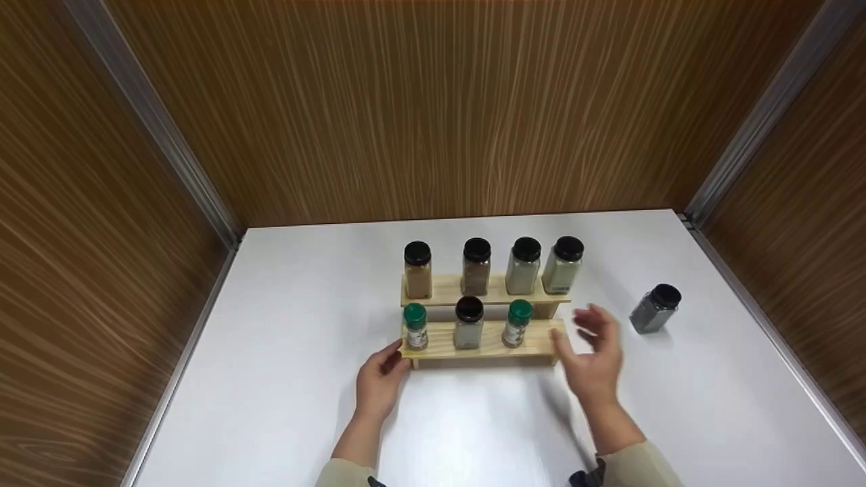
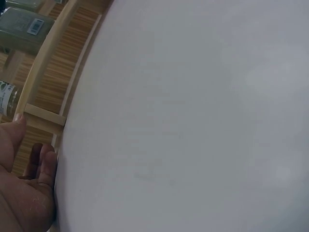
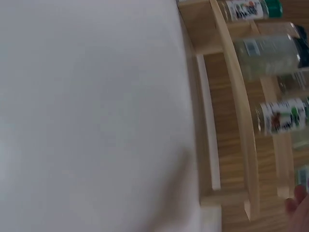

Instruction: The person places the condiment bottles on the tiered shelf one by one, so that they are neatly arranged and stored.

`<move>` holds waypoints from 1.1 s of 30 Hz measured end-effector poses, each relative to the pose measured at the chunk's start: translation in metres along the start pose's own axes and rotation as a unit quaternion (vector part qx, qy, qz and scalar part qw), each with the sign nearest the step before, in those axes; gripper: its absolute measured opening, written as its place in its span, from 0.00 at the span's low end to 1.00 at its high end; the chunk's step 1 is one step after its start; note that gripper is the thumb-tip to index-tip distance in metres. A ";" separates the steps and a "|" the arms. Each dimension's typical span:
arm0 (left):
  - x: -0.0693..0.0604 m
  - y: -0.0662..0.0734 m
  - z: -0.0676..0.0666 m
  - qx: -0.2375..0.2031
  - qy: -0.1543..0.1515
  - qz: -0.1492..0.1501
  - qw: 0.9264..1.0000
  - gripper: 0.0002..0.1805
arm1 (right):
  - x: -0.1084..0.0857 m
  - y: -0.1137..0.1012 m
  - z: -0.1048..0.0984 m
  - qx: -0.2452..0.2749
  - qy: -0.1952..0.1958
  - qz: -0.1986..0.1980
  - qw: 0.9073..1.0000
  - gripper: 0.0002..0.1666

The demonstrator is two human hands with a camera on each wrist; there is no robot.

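A two-tier wooden spice rack (image 1: 443, 352) stands on the white table. Four black-capped jars sit on its back tier, the rightmost one (image 1: 563, 265) tilted. On the front tier, a black-capped jar (image 1: 468, 325) stands between two green-capped bottles, one left (image 1: 416, 327) and one right (image 1: 517, 325). My left hand (image 1: 380, 384) holds the rack's front left corner; its thumb (image 2: 17, 126) touches the shelf end in the left wrist view. Beside the rack's right end, my right hand (image 1: 594, 362) is blurred, with thumb and fingers spread apart and nothing between them.
A dark-filled, black-capped jar (image 1: 655, 309) stands alone on the table, right of the rack and beyond my right hand. Brown wood-grain panels (image 1: 433, 108) enclose the back and both sides. White table surface (image 1: 298, 304) extends around the rack.
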State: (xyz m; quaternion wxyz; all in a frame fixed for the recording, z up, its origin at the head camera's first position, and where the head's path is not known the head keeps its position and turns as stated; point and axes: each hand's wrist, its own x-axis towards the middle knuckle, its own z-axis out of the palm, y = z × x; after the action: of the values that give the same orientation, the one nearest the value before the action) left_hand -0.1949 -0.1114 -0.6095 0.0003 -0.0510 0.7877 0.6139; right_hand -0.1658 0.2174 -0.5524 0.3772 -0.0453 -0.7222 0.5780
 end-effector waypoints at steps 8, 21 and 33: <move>-0.001 0.000 0.000 -0.002 0.004 -0.005 1.000 0.22 | 0.041 0.006 -0.046 -0.009 0.119 -0.028 0.992 0.45; -0.001 0.002 0.001 -0.004 0.006 -0.002 1.000 0.22 | 0.066 0.044 -0.097 -0.125 0.124 0.112 0.978 0.68; 0.000 0.001 -0.001 -0.008 0.002 0.003 1.000 0.22 | 0.089 0.073 -0.114 -0.145 -0.004 0.173 0.974 0.75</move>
State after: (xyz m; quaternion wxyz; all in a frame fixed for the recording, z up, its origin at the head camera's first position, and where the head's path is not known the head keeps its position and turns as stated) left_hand -0.1950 -0.1118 -0.6088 -0.0033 -0.0500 0.7831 0.6199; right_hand -0.1878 0.3775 -0.5666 0.2582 -0.2216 -0.7812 0.5234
